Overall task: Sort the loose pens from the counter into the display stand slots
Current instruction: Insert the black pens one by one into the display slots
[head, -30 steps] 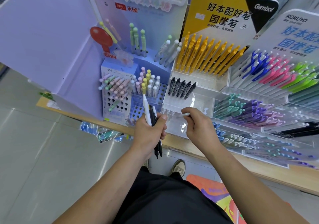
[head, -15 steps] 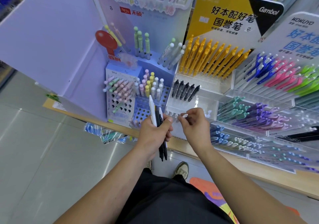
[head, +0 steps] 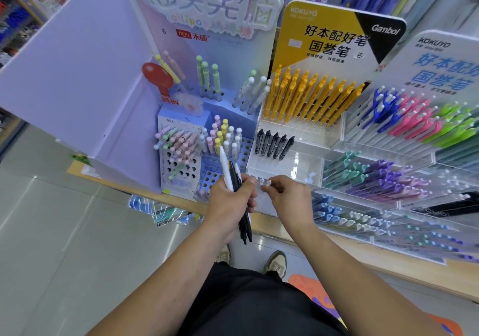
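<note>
Since earlier: right hand (head: pixel 289 195) has come in from the clear stand toward the left hand (head: pixel 229 201), and its fingertips now sit just beside the left thumb; the small white piece it held out 1 s ago is now hard to make out
Left hand: closed in a fist around a bundle of pens (head: pixel 234 180), gripped near their middle
Bundle of pens: 1 white pen (head: pixel 225 168) stands tallest at the front, black pens behind it; their lower ends stick out under the fist and point down toward the floor (head: pixel 51 232)
Right hand: fingers curled and pinched together at the tips; whether anything is between them cannot be told
Position of hands: both held above the front edge of the desk (head: pixel 337 242), in front of the lowest clear tier
Clear stand (head: pixel 285 164): stepped acrylic tiers; a row of 5 black pens (head: pixel 273 142) upright in the middle tier, yellow pens (head: pixel 308 94) filling the tier above, the tier nearest the hands mostly bare
Blue perforated stand (head: pixel 207 177): left of the clear stand, pastel ball-topped pens (head: pixel 224 136) upright in some holes, many holes open
Right racks: blue, pink and green pens (head: pixel 420 118) lying in slanted rows, purple and teal ones below
Person: dark shorts and 2 shoes visible below the forearms
</note>
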Demonstrator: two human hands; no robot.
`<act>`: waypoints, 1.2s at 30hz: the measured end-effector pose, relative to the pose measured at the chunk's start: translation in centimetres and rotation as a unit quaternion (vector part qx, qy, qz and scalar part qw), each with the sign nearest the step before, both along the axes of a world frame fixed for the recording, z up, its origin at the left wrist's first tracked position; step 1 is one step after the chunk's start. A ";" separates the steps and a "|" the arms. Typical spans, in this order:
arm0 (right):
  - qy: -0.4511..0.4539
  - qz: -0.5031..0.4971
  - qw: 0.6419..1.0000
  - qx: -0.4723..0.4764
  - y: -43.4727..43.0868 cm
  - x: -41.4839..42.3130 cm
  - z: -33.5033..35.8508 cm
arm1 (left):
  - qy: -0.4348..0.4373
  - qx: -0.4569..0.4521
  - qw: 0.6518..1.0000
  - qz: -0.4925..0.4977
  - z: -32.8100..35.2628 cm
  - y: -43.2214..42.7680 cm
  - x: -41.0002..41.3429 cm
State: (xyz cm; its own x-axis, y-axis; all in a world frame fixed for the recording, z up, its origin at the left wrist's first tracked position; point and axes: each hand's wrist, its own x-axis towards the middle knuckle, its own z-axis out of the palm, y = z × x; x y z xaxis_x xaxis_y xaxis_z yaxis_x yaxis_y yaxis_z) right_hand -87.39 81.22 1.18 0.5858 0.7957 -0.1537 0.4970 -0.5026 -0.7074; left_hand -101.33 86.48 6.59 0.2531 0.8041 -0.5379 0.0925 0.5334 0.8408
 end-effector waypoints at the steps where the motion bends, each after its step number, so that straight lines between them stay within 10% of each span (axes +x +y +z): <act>1: -0.002 0.003 1.000 -0.001 0.0 0.1 0.1 | 0.000 -0.001 1.000 -0.002 0.1 0.0 0.1; 7: 0.024 0.008 1.000 -0.003 -1.5 0.4 2.7 | -0.014 0.008 0.999 -0.030 0.6 0.1 0.8; 15: 0.452 0.037 0.891 0.009 -4.7 1.1 9.5 | -0.095 0.000 0.995 -0.019 2.3 -0.2 3.6; 24: 0.451 -0.072 0.889 0.036 -5.6 0.8 9.8 | -0.191 -0.076 0.978 0.025 3.1 -0.5 4.8; 36: 0.239 -0.096 0.964 0.069 -6.4 3.8 10.0 | -0.004 0.042 0.999 0.028 0.8 -0.2 2.4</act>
